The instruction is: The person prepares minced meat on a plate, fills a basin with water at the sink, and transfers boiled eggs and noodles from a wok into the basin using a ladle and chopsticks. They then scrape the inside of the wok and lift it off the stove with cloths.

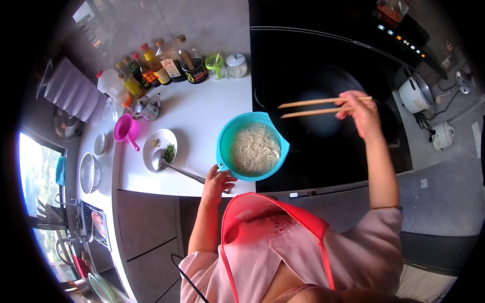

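A turquoise basin (222,154) full of pale noodles (256,147) stands at the counter's edge beside the black cooktop. My left hand (217,184) grips the basin's rim at its lower left. Over the dark cooktop, my right hand (357,109) holds a pair of wooden chopsticks (313,103), their tips apart, pointing left with nothing between them. Left of the basin, a white bowl (151,144) holds chopped green herbs (170,152) and some small pale pieces. A metal ladle (184,171) rests in this bowl, its handle reaching toward my left hand.
Sauce bottles (156,65) and jars (236,65) line the back wall. A pink dipper (124,129), a small metal kettle (147,107) and a metal strainer (90,173) are at the left. A white pot (416,94) and lit control panel (401,40) are at the right.
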Motion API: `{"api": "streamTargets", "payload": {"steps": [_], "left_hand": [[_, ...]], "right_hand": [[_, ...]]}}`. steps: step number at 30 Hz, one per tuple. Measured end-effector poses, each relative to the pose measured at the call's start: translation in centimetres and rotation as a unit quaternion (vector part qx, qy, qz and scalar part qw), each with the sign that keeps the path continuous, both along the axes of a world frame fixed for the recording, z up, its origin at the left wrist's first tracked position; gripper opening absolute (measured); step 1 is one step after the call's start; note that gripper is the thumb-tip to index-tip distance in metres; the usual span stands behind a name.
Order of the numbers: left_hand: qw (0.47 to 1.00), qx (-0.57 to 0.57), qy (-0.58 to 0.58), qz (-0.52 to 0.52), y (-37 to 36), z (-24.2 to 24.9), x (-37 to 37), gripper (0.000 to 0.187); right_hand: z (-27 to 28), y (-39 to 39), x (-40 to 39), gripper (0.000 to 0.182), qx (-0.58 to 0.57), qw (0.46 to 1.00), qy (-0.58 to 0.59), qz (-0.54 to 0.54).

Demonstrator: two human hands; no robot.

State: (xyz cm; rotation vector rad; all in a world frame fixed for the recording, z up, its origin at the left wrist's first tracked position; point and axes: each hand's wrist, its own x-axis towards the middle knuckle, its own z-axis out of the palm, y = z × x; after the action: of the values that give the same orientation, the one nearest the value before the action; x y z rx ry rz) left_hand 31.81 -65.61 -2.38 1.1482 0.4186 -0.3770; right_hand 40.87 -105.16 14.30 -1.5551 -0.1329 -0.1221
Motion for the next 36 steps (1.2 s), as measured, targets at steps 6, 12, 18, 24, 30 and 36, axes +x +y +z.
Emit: {"api": "streamTargets", "payload": {"steps": [6, 12, 18, 24, 30, 36], "left_hand": [[0.995, -0.034, 0.070, -0.056, -1.2, 0.9, 0.6, 0.045], [0.993, -0.010, 0.099, -0.056, -2.3, 0.4, 1.7, 0.043], [0.998, -0.007, 0.062, -0.017, -2.9, -0.1, 2.0, 0.039], [0.996, 0.032, 0.077, 0.013, -3.0, 0.2, 2.1, 0.035], [0.995, 0.007, 0.088, 0.051, -1.0, -1.1, 2.5, 0.034], [0.996, 0.006, 0.051, 0.069, 2.2, -0.1, 4.1, 0.038]], "right_hand": [[-4.2, -10.8, 3.5, 0.019, -0.130, 0.963, 0.131, -0.197], [-9.7, -9.9, 6.3, 0.021, 0.017, 0.976, 0.170, -0.134], [-10.3, -7.2, 6.7, 0.023, 0.071, 0.972, 0.191, -0.115], [-7.7, -5.7, 5.5, 0.023, 0.138, 0.968, 0.198, -0.071], [-2.3, 1.2, 2.1, 0.021, 0.153, 0.981, 0.119, 0.002], [-2.7, 10.7, -1.6, 0.022, 0.002, 0.995, -0.005, 0.096]]}}
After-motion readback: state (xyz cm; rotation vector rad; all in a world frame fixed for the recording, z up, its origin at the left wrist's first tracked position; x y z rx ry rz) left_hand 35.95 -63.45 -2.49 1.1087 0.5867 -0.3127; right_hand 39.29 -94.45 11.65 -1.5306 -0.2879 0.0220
